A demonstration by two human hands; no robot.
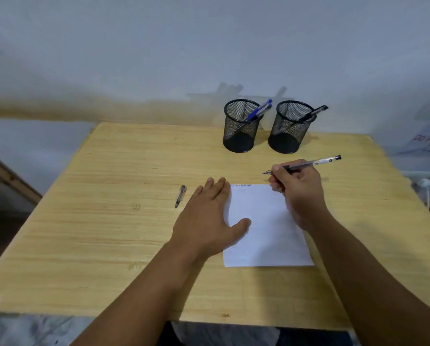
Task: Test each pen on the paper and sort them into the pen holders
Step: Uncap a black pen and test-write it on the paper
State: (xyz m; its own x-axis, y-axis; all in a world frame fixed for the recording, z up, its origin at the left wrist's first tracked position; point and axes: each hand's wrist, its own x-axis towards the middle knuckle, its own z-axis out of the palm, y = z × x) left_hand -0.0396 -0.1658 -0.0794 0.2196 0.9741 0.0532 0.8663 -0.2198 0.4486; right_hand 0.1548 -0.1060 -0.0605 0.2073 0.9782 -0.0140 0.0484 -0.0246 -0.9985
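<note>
Item: pen-sorting station, wooden worktop (109, 245).

Right hand (301, 193): fingers pinching a clear-barrelled black pen (306, 164), tip lifted just past the paper's far right corner.
Left hand (206, 218): flat, fingers straight and together, thumb spread onto the sheet, pressing the left edge of the paper (266, 231).
Loose pen (180, 196): on the worktop just left of the left hand, untested by appearance.
Left holder (240, 126): mesh, holds blue pens (258, 111). Right holder (292, 127): mesh, holds a black pen (315, 112).

Risks: the holders stand nearly touching, so a hasty drop may land in the wrong one or knock a light mesh cup over; lifting the left hand may let the sheet slide; the loose pen could roll.

Writing: small test scribbles along the paper's top edge, unreadable. Barrel label too small to read. Red lettering on a sheet at far right, only partly legible.
</note>
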